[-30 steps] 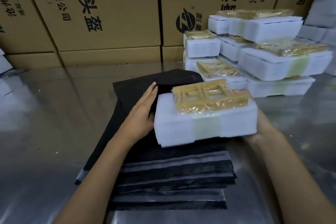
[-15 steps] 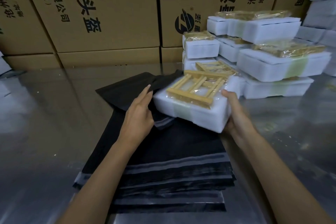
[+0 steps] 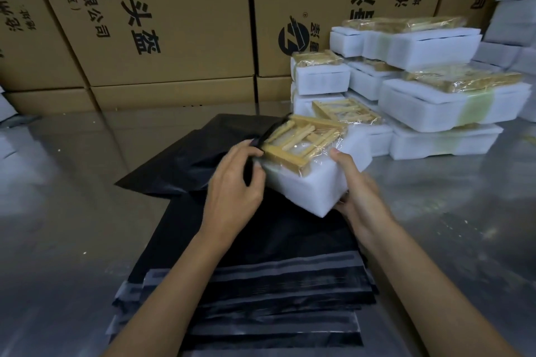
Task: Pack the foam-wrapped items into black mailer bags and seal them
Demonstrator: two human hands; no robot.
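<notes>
A second before, the right hand point(image 3: 359, 197) held the foam block point(image 3: 304, 185) flat above the bag pile point(image 3: 261, 298), and the left hand point(image 3: 235, 182) lay flat on the top bag point(image 3: 179, 171). Now the block was tipped, with its far end poking into the bag's mouth. The left hand's fingers pinched the bag's edge and pulled it open. The right hand's fingers curled round the block's near end. So the packing had started, but the block was mostly outside and nothing was sealed. One block was in the hands. About seven more sat in the stack point(image 3: 420, 107) beside it. The bags in the pile were too many to count.
</notes>
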